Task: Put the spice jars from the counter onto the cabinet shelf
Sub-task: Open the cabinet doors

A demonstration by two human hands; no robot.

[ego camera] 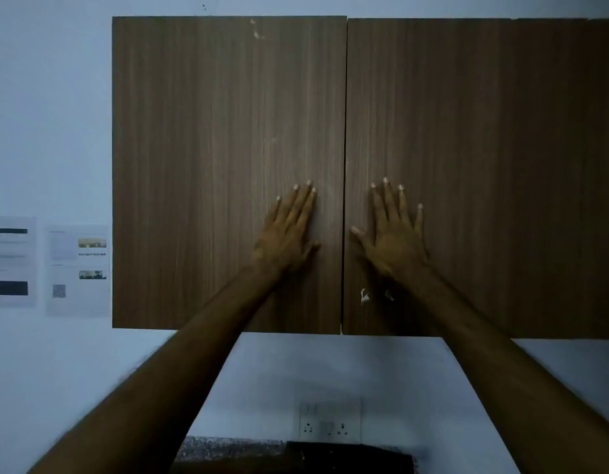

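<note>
A brown wood-grain wall cabinet fills the view, and both of its doors are closed. My left hand lies flat on the left door, fingers spread, close to the middle seam. My right hand lies flat on the right door, just right of the seam. Neither hand holds anything. The shelf inside is hidden behind the doors. No spice jars are in view.
Two printed sheets hang on the pale wall left of the cabinet. A white socket plate sits below the cabinet. A speckled counter edge and a dark object show at the bottom.
</note>
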